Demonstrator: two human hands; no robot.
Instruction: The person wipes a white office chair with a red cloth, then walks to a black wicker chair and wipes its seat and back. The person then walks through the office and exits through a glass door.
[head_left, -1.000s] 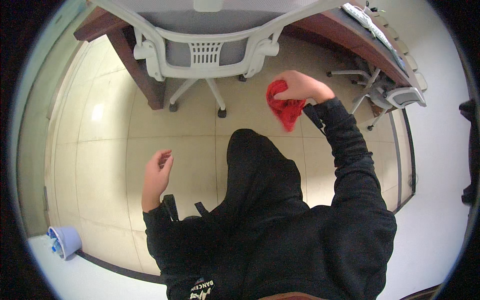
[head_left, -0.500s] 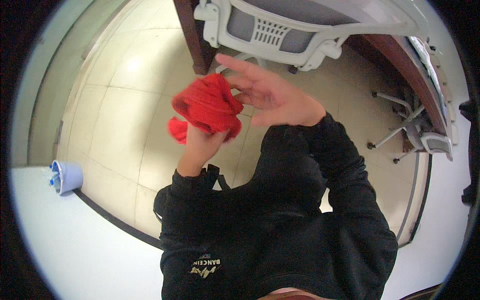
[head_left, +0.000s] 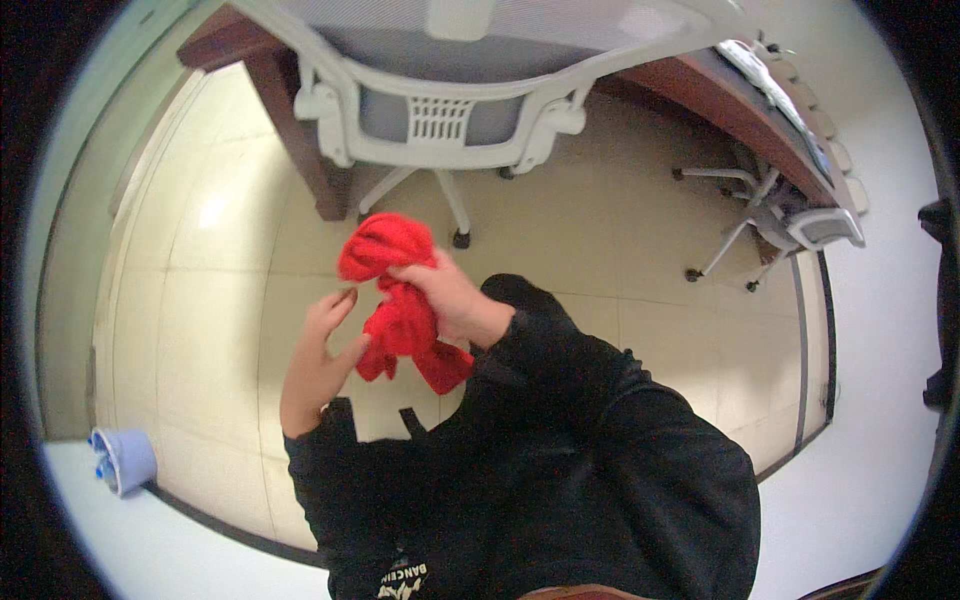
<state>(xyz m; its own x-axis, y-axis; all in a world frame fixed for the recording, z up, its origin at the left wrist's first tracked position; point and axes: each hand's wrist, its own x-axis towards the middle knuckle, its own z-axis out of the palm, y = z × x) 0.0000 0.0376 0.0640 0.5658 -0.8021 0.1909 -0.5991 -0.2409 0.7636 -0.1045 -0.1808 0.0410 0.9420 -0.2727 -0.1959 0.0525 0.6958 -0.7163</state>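
A bunched red cloth (head_left: 402, 318) hangs in front of my body, pinched in at its middle with folds bulging above and loose ends below. My right hand (head_left: 458, 298) is closed around that narrow part, the thumb lying across it. To the left of the cloth, my left hand (head_left: 322, 355) is open and holds nothing; its fingers and thumb are spread. The left thumb tip comes close to the lower folds, and I cannot tell if it touches them.
A white-framed grey mesh chair (head_left: 440, 150) stands just ahead beside a dark wooden table leg (head_left: 300, 150). Farther right, another chair (head_left: 815, 230) sits by the table. A pale bin (head_left: 133, 460) with plastic bottles stands at the left on the tiled floor.
Before, the cloth was wrapped over my left hand while my right was spread open. Now my right hand grips it, and my left is out of it. The chair appears more to the left.
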